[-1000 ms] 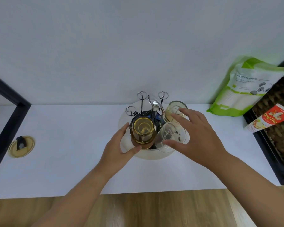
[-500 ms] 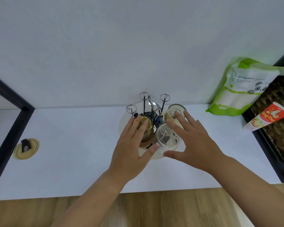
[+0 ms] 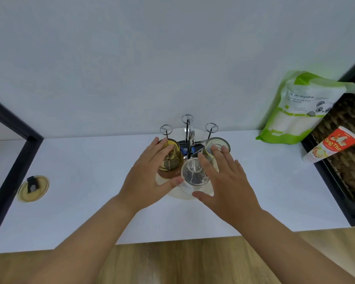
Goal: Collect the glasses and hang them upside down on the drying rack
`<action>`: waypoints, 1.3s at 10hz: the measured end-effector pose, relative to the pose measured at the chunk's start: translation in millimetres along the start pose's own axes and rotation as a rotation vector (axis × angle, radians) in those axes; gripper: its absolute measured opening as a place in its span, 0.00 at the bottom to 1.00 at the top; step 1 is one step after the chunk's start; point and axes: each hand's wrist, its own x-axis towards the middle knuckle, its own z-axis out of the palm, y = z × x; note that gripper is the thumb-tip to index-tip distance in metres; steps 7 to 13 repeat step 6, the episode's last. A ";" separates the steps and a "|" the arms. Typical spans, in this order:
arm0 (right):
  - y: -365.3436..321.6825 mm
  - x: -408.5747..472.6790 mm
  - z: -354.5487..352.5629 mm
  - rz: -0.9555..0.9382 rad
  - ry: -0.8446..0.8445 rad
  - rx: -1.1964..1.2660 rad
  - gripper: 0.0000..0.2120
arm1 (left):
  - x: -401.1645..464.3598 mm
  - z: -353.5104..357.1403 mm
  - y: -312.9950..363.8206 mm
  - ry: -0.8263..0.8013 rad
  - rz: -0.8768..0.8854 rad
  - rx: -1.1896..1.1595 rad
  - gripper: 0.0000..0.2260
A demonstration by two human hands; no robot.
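A home counter: drying rack point(image 3: 190, 140), refill pouch point(image 3: 295, 111), wicker basket point(image 3: 344, 160).

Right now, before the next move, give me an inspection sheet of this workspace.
Surface: white counter, wood floor below.
Job's things: drying rack holds amber glass, clear glass and third glass inverted; three pegs bare.
Clutter: green pouch, red tube, round yellow lid.
Grippers: left hand rests open on amber glass; right hand open over the others.
Cables: nothing seen.
Surroundings: white wall, black frames, wicker basket.
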 end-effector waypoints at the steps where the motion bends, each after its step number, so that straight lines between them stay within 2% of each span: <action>1: -1.2 1.1 -1.2 0.012 -0.003 0.013 0.46 | -0.4 3.2 -1.7 0.009 -0.001 0.002 0.39; 6: 7.0 1.8 -16.2 -0.008 -0.042 0.005 0.57 | -9.1 -1.1 1.6 -0.029 0.033 0.096 0.42; 13: 7.0 1.8 -16.2 -0.008 -0.042 0.005 0.57 | -9.1 -1.1 1.6 -0.029 0.033 0.096 0.42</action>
